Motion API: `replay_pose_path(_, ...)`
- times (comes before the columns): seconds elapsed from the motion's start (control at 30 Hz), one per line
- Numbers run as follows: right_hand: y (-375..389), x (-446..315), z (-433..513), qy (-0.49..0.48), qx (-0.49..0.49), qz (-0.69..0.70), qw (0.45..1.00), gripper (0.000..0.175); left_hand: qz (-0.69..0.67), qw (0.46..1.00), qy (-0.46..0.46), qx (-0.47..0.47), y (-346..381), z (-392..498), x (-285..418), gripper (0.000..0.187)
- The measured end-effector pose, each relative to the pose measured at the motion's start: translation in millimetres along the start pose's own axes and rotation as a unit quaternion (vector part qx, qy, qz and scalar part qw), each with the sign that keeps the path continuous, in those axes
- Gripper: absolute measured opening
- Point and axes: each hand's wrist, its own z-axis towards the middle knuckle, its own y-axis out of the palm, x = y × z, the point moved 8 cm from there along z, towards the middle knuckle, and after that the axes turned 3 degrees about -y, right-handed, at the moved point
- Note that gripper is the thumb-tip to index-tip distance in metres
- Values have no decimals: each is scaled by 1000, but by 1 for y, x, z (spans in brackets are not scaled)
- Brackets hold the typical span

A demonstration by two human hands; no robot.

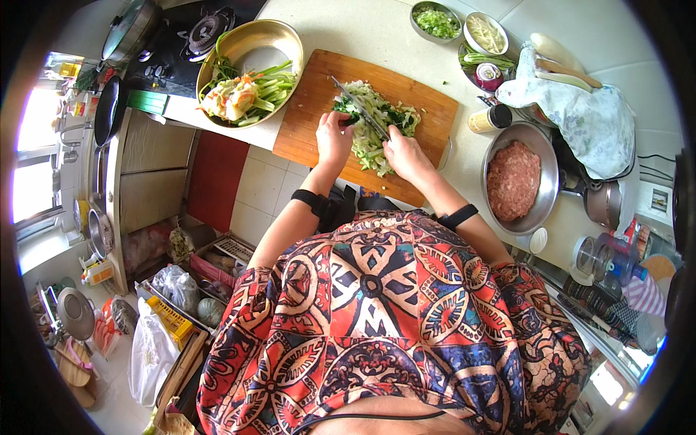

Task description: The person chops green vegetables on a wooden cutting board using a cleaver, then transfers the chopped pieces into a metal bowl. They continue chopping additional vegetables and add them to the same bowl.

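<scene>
My right hand [405,152] grips the handle of a kitchen knife [361,109], whose blade slants up and left over a pile of chopped leafy greens [375,144]. The pile spreads across the middle of a wooden cutting board [310,92]. My left hand [334,136] is at the left edge of the pile, fingertips bent against dark green pieces near the blade; whether it pinches any is not clear. Left of the board, a wide metal pan [296,46] holds green stalks and a pale, orange-flecked heap of vegetable [231,97].
At right, a steel bowl [550,163] holds minced meat [514,182], near a dark-lidded seasoning jar [483,119]. Bowls of chopped greens [436,23] and pale strips [485,33] stand behind, by a cut red onion [488,76]. A gas stove [179,60] is at back left.
</scene>
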Motion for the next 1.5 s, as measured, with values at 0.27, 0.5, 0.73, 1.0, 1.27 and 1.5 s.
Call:
replay_pose_path(0.27, -3, 2, -4, 14, 22, 6, 1000, 34, 16, 996, 66, -52, -3, 10, 10, 20)
replay_pose_path(0.5, -9, 1, -4, 9, 45, 4, 999, 26, 24, 999, 24, 18, -25, 39, -8, 18)
replay_pose_path(0.73, -9, 4, -4, 36, 43, 21, 998, 27, 76, 997, 17, 25, -28, 68, -15, 22)
replay_pose_path(1.0, -49, 29, -43, 63, 123, 48, 989, 28, 200, 977, 68, -17, 7, 103, -13, 33)
replay_pose_path(1.27, -47, 89, -112, 278, 142, 84, 946, 20, 242, 966, 83, -43, 52, 103, 10, 33)
replay_pose_path(1.5, -3, 53, -46, 243, 68, 405, 879, 18, 139, 960, 67, -234, 82, 93, 35, 32)
